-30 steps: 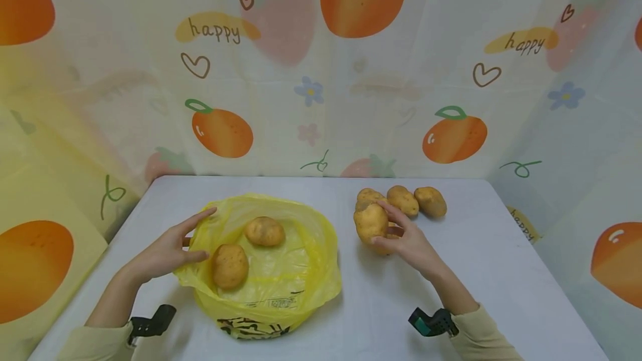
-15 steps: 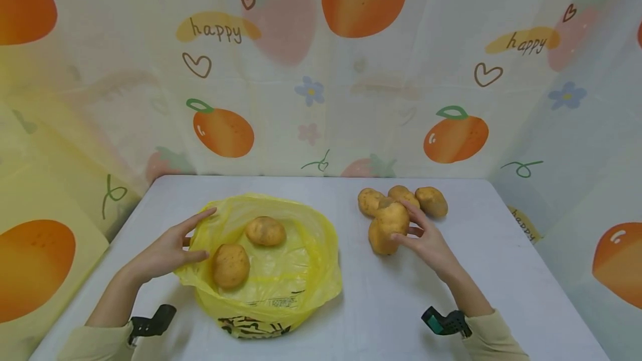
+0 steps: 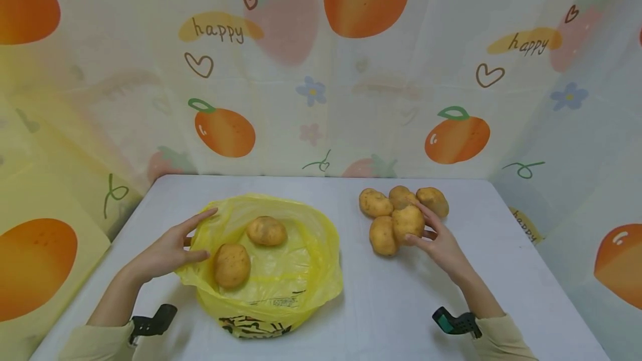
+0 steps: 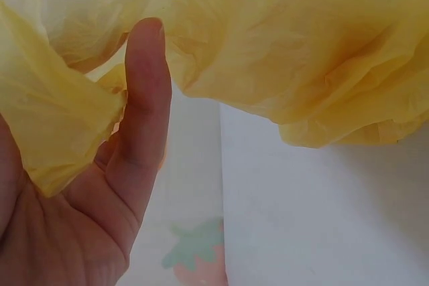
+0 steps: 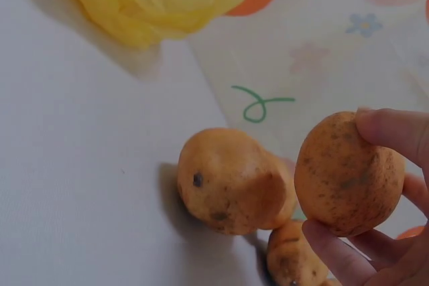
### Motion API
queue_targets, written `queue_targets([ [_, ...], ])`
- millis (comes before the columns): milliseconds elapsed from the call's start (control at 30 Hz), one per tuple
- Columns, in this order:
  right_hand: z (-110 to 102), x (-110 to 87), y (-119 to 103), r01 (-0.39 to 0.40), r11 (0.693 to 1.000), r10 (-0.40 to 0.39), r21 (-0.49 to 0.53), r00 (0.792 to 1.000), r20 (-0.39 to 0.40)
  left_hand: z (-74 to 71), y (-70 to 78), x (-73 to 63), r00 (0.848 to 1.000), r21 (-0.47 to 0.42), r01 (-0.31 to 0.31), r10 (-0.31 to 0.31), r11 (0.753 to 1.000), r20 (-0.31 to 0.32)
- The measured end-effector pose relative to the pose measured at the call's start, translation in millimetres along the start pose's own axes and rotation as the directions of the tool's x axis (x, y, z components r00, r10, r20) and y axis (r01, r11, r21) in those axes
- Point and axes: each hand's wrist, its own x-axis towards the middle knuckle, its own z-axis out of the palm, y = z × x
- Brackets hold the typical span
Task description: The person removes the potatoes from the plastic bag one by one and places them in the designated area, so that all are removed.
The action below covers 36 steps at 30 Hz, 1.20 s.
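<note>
In the head view, a yellow plastic bag (image 3: pixel 321 238) stands with its mouth wide and two potatoes inside, one nearer (image 3: pixel 232 266) and one farther (image 3: pixel 267 231). My left hand (image 3: pixel 168 249) is at the bag's left rim, thumb and index finger spread; in the left wrist view, a flap of the bag (image 4: pixel 60 125) lies between them. My right hand (image 3: pixel 443 249) holds a potato (image 3: pixel 408 223) between thumb and fingers, over the group at the right. Beside it sit another potato (image 3: pixel 383 237) and three more behind (image 3: pixel 375 203).
The white table (image 3: pixel 361 316) carries the bag on the left and the loose potatoes on the right. A fruit-printed cloth (image 3: pixel 341 99) hangs behind the table and along both sides.
My right hand has moved right with its potato, uncovering the potato it hid in part. My left hand and the bag stay where they were.
</note>
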Motion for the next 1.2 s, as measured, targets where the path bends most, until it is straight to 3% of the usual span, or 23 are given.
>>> queue_targets([
  [333,-8,2.0,11,-0.015,1.0,0.014,-0.028,1.0,-0.017,0.9,-2.2,0.6,1.0,-0.009,0.001,-0.001,1.0,-0.002],
  [700,-10,2.2,20,-0.083,0.995,0.083,-0.059,0.997,-0.005,1.4,-1.9,0.3,1.0,-0.002,0.006,-0.006,1.0,-0.005],
  [1200,-6,4.3,36,-0.076,0.987,0.08,-0.143,0.997,0.019,-0.2,-2.7,-1.1,1.0,0.004,-0.001,0.001,1.0,-0.007],
])
